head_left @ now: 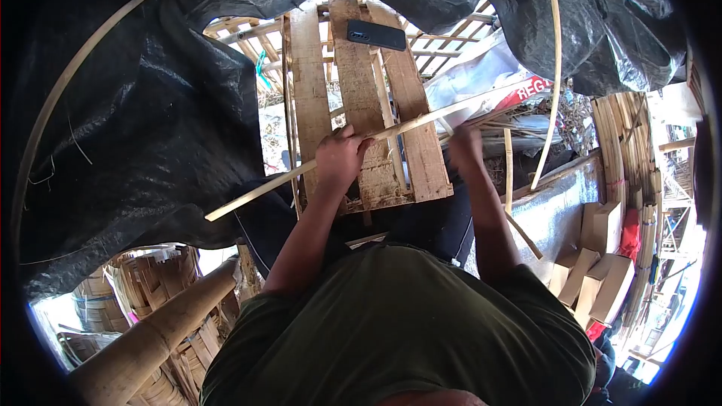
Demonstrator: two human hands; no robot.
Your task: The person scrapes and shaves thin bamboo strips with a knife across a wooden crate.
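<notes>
A long, narrow, pale strip of bamboo or wood (406, 126) lies aslant across the worktop of rough brown planks (308, 68), its near end jutting past the left edge and its far end reaching over toward the white sacking with red letters (515, 94); the left hand (343, 156) closes around it near the middle, fingers curled; the right hand (465, 147) is bent in just beside the strip, and whether it grips anything cannot be told, as blur hides its fingers.

The strip appears already split to a slender length and is in one piece; it is not set down, so work on it seems unfinished, though how much is left does not show; a black flat phone (376, 34) lies on the planks beyond.
</notes>
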